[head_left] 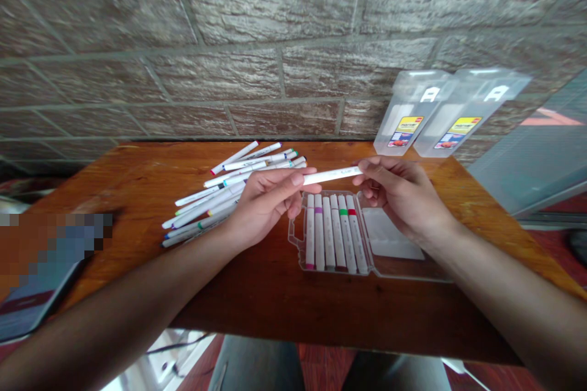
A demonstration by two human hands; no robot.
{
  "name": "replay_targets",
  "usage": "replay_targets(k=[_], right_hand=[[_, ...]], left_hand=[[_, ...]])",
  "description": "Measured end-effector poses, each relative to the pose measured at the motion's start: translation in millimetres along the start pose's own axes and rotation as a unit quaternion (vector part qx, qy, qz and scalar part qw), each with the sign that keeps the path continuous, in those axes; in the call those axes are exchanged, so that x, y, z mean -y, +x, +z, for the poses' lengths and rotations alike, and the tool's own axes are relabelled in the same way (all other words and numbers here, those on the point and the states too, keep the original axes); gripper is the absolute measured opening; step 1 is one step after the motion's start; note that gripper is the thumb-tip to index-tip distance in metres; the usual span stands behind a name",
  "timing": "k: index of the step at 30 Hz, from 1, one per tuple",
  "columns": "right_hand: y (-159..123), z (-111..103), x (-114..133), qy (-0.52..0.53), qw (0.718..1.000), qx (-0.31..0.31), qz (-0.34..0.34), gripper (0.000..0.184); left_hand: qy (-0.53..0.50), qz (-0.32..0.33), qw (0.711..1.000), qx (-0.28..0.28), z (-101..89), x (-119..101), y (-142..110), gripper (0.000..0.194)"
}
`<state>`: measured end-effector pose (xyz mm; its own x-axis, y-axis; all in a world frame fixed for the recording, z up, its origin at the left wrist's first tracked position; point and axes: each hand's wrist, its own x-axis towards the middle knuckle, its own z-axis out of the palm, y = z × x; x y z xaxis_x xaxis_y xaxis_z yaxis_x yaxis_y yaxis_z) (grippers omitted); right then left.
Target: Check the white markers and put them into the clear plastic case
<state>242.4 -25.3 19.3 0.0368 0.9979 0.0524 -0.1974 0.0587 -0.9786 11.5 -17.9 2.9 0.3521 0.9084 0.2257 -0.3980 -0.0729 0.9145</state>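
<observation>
A white marker (pixel 332 175) is held level between my two hands, above a clear plastic case. My left hand (pixel 275 195) pinches its left end between thumb and fingers. The right end is gripped by the fingertips of my right hand (pixel 397 192). Below, the case (pixel 298 244) lies open on the table, with several markers (pixel 337 232) side by side in its left half. Their bands show purple, green and red. A loose pile of white markers (pixel 220 192) with coloured ends lies to the left, partly hidden behind my left hand.
Two clear upright plastic cases (pixel 401 113) with labels stand at the back right against the stone-block wall (pixel 229 43). A tablet-like device (pixel 41 293), partly pixelated, rests at the left of the wooden table (pixel 257 305). The table's front edge is near my legs.
</observation>
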Motion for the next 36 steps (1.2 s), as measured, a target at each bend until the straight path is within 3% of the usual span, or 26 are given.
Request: replay_targets(k=[8, 19, 31, 36], right_hand=[[-1.1, 0.4, 1.8, -0.038, 0.998, -0.029, -0.043, 0.015], [-0.8, -3.9, -1.5, -0.099, 0.99, -0.016, -0.102, 0.014], [-9.4, 0.1, 1.9, -0.173, 0.967, -0.013, -0.184, 0.011], [-11.1, 2.2, 3.5, -0.187, 0.965, -0.01, -0.183, 0.013]], left_hand=[[0.113, 0.027, 0.992, -0.054, -2.2, 3.2, 1.6, 0.028], [0.21, 0.061, 0.974, -0.061, 0.6, 0.7, -1.7, 0.029], [0.177, 0.05, 0.982, -0.046, -4.5, 3.4, 2.5, 0.019], [0.186, 0.029, 0.981, -0.04, -5.9, 4.3, 2.5, 0.018]])
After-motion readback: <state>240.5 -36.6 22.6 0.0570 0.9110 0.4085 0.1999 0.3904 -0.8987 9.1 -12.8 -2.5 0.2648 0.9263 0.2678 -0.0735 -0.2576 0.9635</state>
